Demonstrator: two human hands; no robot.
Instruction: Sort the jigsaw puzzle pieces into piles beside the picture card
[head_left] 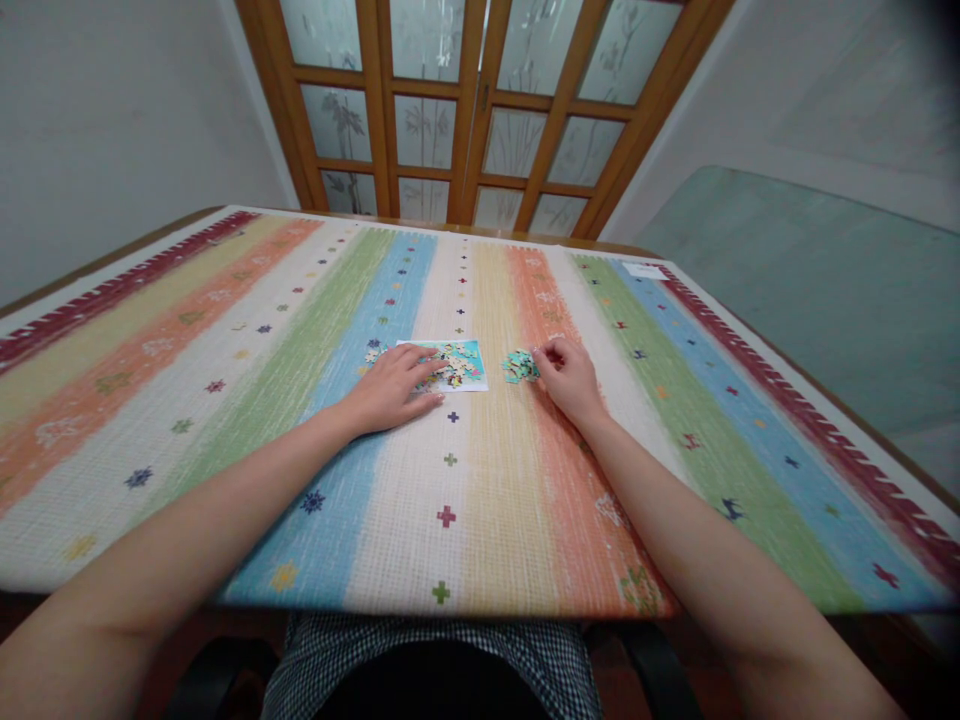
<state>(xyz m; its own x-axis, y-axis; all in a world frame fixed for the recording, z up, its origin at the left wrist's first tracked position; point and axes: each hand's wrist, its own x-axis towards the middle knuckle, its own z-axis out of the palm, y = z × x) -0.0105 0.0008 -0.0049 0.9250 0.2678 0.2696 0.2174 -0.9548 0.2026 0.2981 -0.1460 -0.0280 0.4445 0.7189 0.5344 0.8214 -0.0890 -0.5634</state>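
Note:
Loose jigsaw puzzle pieces (pixel 455 366) lie heaped on a small picture sheet (pixel 480 384) with a white edge and a turquoise print. My left hand (pixel 397 388) rests palm down over the sheet's left side, its fingers stretched out and touching the pieces. A few more pieces (pixel 373 352) show beyond its knuckles. To the right of the sheet is a separate small pile of turquoise-green pieces (pixel 517 366). At the right edge of that pile, my right hand (pixel 568 378) is closed in a pinch on what looks like one puzzle piece, mostly hidden by the fingers.
A striped, patterned tablecloth (pixel 450 500) covers the table. A small white label (pixel 645 271) is near the far right corner. Wooden doors with glass panes (pixel 469 110) stand behind the table, and a pale greenish panel (pixel 810 300) is on the right.

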